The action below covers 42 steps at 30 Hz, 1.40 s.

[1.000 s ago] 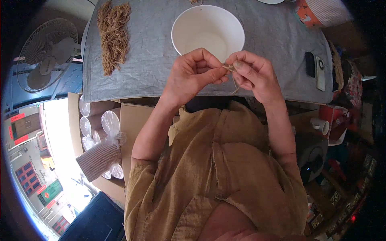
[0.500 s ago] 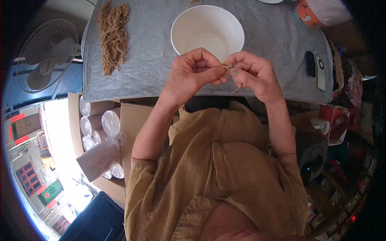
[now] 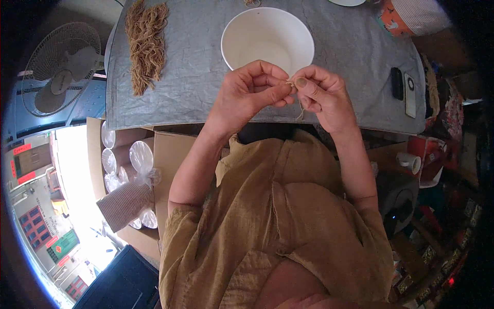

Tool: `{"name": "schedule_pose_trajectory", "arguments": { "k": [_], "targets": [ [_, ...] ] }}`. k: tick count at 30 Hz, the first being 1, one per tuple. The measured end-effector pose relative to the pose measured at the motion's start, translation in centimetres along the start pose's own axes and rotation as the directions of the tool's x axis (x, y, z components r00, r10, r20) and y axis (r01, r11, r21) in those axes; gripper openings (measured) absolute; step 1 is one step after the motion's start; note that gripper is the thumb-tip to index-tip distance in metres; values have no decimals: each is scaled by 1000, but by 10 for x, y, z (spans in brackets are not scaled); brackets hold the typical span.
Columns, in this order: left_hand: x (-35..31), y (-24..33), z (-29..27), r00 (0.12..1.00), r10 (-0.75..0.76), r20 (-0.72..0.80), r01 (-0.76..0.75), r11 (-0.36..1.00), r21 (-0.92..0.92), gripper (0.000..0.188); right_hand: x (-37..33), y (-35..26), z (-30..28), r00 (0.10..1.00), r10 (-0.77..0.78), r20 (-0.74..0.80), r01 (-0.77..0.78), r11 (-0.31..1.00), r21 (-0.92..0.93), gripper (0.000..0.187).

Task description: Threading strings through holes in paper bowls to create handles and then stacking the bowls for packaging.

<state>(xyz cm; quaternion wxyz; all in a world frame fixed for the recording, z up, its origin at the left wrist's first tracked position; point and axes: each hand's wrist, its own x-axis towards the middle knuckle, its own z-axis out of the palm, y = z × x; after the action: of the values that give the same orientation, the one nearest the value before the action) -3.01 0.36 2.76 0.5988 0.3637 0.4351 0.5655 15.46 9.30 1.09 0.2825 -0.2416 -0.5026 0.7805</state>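
My left hand [image 3: 253, 94] and my right hand [image 3: 325, 96] meet just in front of a white round tub [image 3: 267, 38]. Between their pinched fingertips is a short piece of tan twine [image 3: 301, 109], one loose end hanging below my right fingers. The twine looks looped or knotted where the fingers press, though the fingertips hide most of it. A bundle of the same tan twine strands [image 3: 146, 49] lies on the grey cloth at the far left.
Grey cloth [image 3: 195, 62] covers the table. A dark phone-like object [image 3: 397, 83] and a pale slim device [image 3: 410, 96] lie at its right. Left stand a fan [image 3: 62, 69] and a cardboard box [image 3: 175, 149] with wrapped tubs. A white mug [image 3: 410, 161] is at lower right.
My fingers have shifted slightly on the twine, the right thumb moving up against the knot. Both hands stay in nearly the same place. The whole view has drifted a little.
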Motion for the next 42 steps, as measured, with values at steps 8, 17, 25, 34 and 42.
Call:
{"name": "schedule_pose_trajectory", "arguments": {
  "k": [8,17,25,34,42],
  "targets": [
    [-1,-3,-1,1000,-22,-15,21,999,-31,23,1,-3,-2,1000,5,2,-5,994,108,14],
    [0,-2,1,1000,13,-12,-13,1000,2,23,2,-16,10,989,-113,-100,99,985,-139,16],
    [3,4,11,993,114,-23,-103,956,275,18,-8,-38,15,986,-144,-82,106,928,-358,16],
    [0,-2,17,900,419,120,-375,604,703,10,-26,-47,-1,992,-118,-42,82,866,-494,10],
    [-2,-17,10,796,605,36,-331,384,862,10,-40,-67,-11,960,-271,-74,236,921,-311,9]
  ]
}}
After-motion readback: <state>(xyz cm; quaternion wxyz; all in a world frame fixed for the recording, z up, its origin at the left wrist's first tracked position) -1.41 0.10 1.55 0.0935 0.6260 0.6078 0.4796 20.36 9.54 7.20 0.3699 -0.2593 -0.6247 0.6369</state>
